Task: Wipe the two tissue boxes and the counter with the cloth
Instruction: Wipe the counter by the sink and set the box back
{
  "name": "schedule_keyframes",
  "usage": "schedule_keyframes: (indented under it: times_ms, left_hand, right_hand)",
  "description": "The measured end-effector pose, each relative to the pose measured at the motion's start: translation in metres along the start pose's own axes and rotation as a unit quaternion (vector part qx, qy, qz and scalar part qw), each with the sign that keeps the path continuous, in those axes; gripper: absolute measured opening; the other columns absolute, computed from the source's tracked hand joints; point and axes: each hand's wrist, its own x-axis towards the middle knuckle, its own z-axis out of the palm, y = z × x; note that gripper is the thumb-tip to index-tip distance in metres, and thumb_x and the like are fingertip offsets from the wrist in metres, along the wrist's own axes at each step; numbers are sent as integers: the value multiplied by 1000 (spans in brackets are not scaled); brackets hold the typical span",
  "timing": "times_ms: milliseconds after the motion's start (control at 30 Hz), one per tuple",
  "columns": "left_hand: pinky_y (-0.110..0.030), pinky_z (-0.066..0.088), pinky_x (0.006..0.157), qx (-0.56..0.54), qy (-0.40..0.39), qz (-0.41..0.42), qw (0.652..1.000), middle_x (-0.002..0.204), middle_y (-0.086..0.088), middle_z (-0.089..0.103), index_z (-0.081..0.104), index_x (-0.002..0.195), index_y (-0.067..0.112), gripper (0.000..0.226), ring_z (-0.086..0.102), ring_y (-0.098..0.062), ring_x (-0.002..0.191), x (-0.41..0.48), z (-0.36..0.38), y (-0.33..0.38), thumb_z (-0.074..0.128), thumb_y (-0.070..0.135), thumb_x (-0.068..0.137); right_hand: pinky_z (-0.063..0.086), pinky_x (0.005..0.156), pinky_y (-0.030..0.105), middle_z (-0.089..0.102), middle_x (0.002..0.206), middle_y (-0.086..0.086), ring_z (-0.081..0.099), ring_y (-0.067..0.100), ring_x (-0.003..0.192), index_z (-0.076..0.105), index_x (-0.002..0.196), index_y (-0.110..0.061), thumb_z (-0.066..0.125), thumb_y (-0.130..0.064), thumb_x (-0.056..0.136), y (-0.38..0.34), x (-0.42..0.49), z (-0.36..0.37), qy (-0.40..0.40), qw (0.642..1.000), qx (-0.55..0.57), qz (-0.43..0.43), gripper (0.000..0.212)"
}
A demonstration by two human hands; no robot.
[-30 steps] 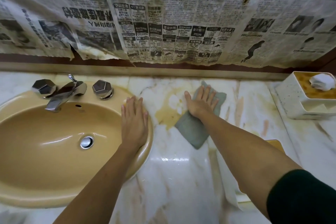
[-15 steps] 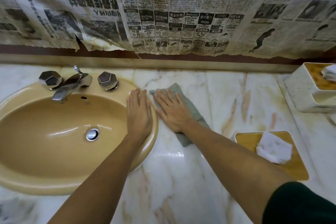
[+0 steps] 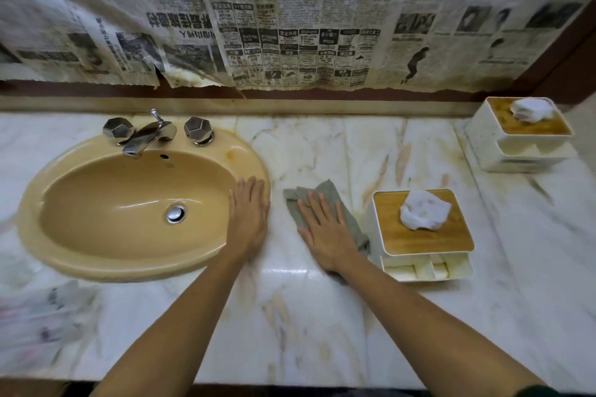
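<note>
Two hands and two tissue boxes were on one marble counter [image 3: 290,316], with newspaper [image 3: 290,26] covering the wall across the top of the frame.

- Left of frame: a tan oval sink [image 3: 42,235] was set in the counter, with a chrome faucet [image 3: 142,138] at its upper rim.
- Centre left: the left hand [image 3: 248,219] rested palm down on the sink's right rim, fingers straight and close together, holding nothing.
- Centre: a grey-green cloth [image 3: 324,190] lay on the counter just right of the sink. The right hand [image 3: 325,235] lay flat on it, fingers straight and slightly apart, pressing it down.
- Right of centre: the near tissue box [image 3: 403,235], white with a wooden lid, stood just beside the cloth, a tissue poking up.
- Upper right: the far tissue box [image 3: 483,138], of like make, stood near the back wall, well apart from the cloth.
</note>
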Motion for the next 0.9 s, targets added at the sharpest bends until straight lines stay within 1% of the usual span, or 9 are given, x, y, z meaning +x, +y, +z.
schedule_keyframes:
  times_ms: [67,200,267,367,467,533,600,733,900]
  left_hand:
    - [-50,-1,124,-13,-1,-12,1000,159,-11,27,38,147,8,42,5,-31,153,-10,-2,6,37,20,106]
    - [-47,-6,122,-42,-6,-9,999,156,-9,32,45,142,12,38,4,-29,153,-24,-3,24,36,23,107]
    - [-43,-7,122,-64,-8,0,998,153,-5,37,50,140,16,37,7,-28,153,-32,-3,34,35,26,107]
    - [-44,5,120,-78,-19,26,996,141,-1,49,57,132,20,37,27,-27,146,-40,-4,46,33,33,107]
    - [-44,28,112,-111,-19,65,991,124,4,59,63,121,23,35,50,-18,122,-47,-6,60,36,37,105]
    - [-42,39,105,-148,-22,62,987,118,4,64,67,116,21,30,54,-14,117,-50,-9,75,42,33,105]
    - [-34,45,98,-186,-35,32,981,115,8,67,70,112,21,25,57,-7,113,-52,-14,94,48,29,104]
    - [-26,48,85,-231,-35,-7,972,100,11,72,71,104,22,17,64,-5,97,-50,-25,128,55,24,100]
    - [-17,45,68,-290,-28,-45,955,99,4,72,71,104,17,17,67,-13,85,-44,-35,168,55,17,97]
  right_hand:
    - [-3,119,50,6,167,3,6,28,154,7,158,-26,16,-47,100,0,-19,6,-2,1000,-5,-2,63]
    - [13,116,53,28,163,3,29,32,148,30,155,-26,29,-39,99,7,-58,8,-2,999,-16,-51,57]
    - [7,122,53,19,165,-1,17,29,152,27,156,-29,31,-32,101,11,-78,4,-33,994,1,-100,55]
    - [-5,122,44,8,167,-6,1,21,154,27,156,-30,34,-14,103,15,-103,-12,-105,982,57,-145,56]
    - [15,122,43,27,163,1,19,25,152,46,147,-22,41,-9,103,14,-122,-35,-137,970,116,-167,46]
    - [39,108,38,50,148,5,45,26,136,59,132,-19,52,-11,98,17,-128,-54,-119,962,169,-177,36]
    - [48,95,34,64,129,2,59,23,118,63,123,-21,55,-9,92,23,-129,-79,-86,963,195,-164,34]
    - [47,97,30,70,121,-3,62,13,111,69,120,-20,50,-8,98,58,-121,-138,-13,968,233,-93,32]
    - [51,82,23,72,105,-10,66,4,87,72,113,-20,53,-11,99,111,-124,-200,93,960,260,-37,26]
